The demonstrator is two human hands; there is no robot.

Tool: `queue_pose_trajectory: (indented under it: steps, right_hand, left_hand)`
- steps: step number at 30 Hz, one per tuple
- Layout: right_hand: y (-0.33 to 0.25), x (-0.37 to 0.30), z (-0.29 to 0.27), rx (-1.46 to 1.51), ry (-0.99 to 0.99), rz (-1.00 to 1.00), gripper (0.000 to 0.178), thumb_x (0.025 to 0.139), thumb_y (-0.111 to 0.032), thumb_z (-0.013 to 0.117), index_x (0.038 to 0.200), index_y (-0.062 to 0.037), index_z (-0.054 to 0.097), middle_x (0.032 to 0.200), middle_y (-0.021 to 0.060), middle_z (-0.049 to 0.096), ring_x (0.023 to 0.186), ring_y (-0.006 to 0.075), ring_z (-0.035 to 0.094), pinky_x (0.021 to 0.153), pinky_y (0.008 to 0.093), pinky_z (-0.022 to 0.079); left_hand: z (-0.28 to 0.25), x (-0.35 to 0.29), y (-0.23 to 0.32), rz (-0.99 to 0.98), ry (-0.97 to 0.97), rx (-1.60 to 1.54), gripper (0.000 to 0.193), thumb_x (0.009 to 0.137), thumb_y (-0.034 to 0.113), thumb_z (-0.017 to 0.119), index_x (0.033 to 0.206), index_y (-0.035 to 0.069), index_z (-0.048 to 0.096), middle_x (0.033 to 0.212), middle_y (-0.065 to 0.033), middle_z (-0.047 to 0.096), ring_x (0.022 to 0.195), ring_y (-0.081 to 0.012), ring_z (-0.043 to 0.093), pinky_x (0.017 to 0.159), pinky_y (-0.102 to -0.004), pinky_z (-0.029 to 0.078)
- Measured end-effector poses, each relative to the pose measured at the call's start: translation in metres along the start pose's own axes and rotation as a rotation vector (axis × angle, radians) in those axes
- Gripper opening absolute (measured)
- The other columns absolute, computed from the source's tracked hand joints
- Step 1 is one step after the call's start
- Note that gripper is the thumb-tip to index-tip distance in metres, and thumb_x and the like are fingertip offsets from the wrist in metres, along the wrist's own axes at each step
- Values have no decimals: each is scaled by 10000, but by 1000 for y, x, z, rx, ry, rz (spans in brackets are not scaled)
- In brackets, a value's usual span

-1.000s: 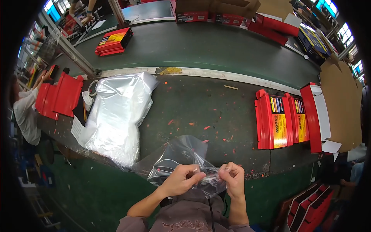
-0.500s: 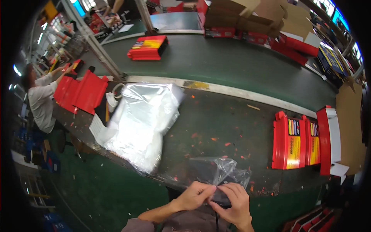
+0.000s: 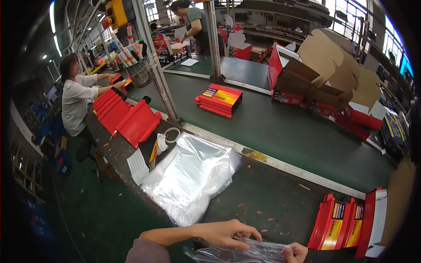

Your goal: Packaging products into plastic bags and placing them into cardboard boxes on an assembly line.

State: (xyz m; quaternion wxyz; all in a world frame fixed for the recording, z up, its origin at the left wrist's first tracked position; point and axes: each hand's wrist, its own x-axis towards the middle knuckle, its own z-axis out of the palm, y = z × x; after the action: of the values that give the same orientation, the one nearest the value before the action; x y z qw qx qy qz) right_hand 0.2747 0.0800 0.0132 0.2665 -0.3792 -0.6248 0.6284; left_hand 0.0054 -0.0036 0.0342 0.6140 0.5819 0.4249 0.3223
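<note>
A crumpled clear plastic bag [image 3: 263,253] lies between my hands at the lower edge of the picture. My left hand [image 3: 230,233] has its fingers bent around the bag's film, thumb and forefinger on either side of it. My right hand [image 3: 296,253] pinches the other end of the bag between thumb and curled fingers. Just beyond my left hand is a thick stack of clear plastic bags [image 3: 193,168] on the dark workbench [image 3: 252,193]. To the right, two red casings [image 3: 331,223] with yellow labels lie side by side.
A conveyor [image 3: 272,118] behind a pale rail carries a red boxed unit [image 3: 220,100]. Open cartons [image 3: 337,74] crowd the back right. Red panels [image 3: 129,118], a white sheet [image 3: 137,166] and a marker cup [image 3: 142,72] are at left. A co-worker [image 3: 76,98] handles a red unit there.
My view has tilted up and swung left. My hands have moved apart, stretching the bag between them, where before both pinched it close together.
</note>
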Motion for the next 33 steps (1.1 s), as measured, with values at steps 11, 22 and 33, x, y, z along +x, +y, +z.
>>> queue_pose_trajectory:
  steps: [11,22,33]
  right_hand:
    - [-24,237,16,612,829,-428,208,920,-191,556,1074,-51,562,1092,81,653,902,147,604,776,294,456]
    - [-45,625,238,-709,110,-811,147,898,-73,466,983,12,551,940,269,618,905,457,577,783,491,456]
    - [-12,629,226,-816,157,-507,227,962,-219,414,934,-30,537,783,277,615,766,486,580,661,572,411]
  left_hand:
    - [-306,45,-141,105,1640,72,530,879,250,633,1299,-21,458,1222,-197,560,1152,-266,528,976,-359,407]
    - [-453,132,-174,-518,1911,279,1047,855,623,459,1385,-205,99,1499,-344,52,1427,-408,-36,1146,-485,-44]
    - [-477,169,-161,-174,1990,-22,899,778,347,721,1377,-118,238,1460,-273,227,1390,-355,180,1140,-389,165]
